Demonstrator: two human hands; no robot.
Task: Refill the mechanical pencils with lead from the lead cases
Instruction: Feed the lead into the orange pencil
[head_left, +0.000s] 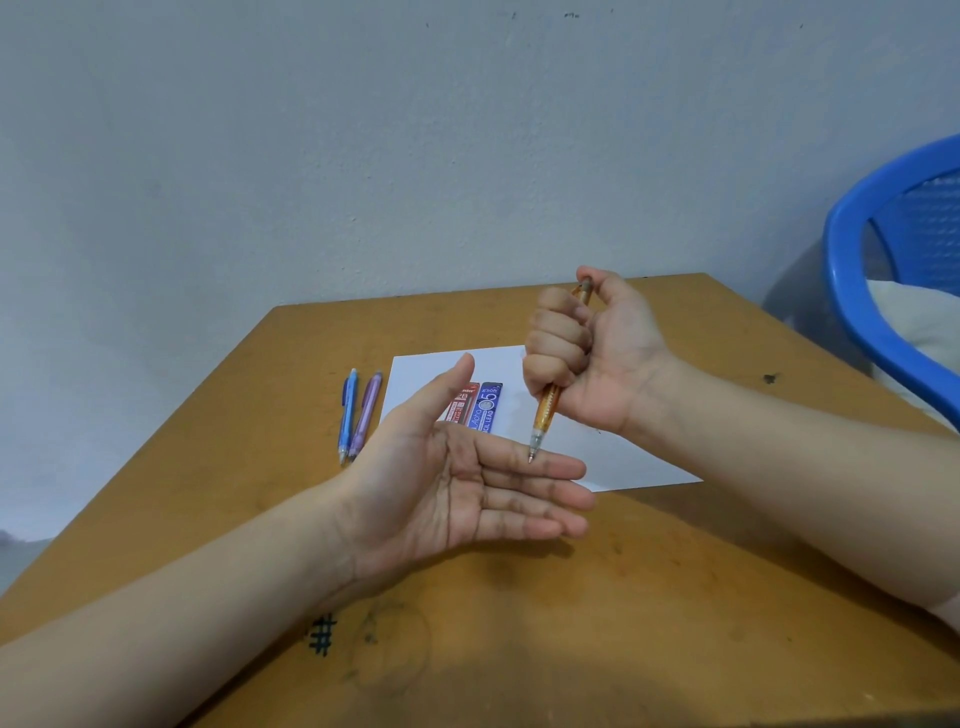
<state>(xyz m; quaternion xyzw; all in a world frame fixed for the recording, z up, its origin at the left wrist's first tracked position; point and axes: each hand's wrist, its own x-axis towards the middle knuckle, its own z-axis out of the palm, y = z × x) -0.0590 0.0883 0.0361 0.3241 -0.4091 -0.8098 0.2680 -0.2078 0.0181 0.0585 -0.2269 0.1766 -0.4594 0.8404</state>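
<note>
My right hand (587, 348) is closed in a fist around an orange mechanical pencil (545, 415), held upright with its tip pointing down and my thumb on its top end. The tip touches the index finger of my left hand (467, 483), which lies flat, palm up, with nothing in it. Behind my left hand, a red lead case (462, 402) and a blue lead case (487, 408) lie side by side on a white sheet of paper (623, 452). A blue pencil (347, 415) and a purple pencil (365, 415) lie on the table left of the paper.
The brown wooden table (519, 623) has pen scribbles near its front. A grey wall stands right behind its far edge. A blue plastic chair (883, 260) with a white cushion sits at the right.
</note>
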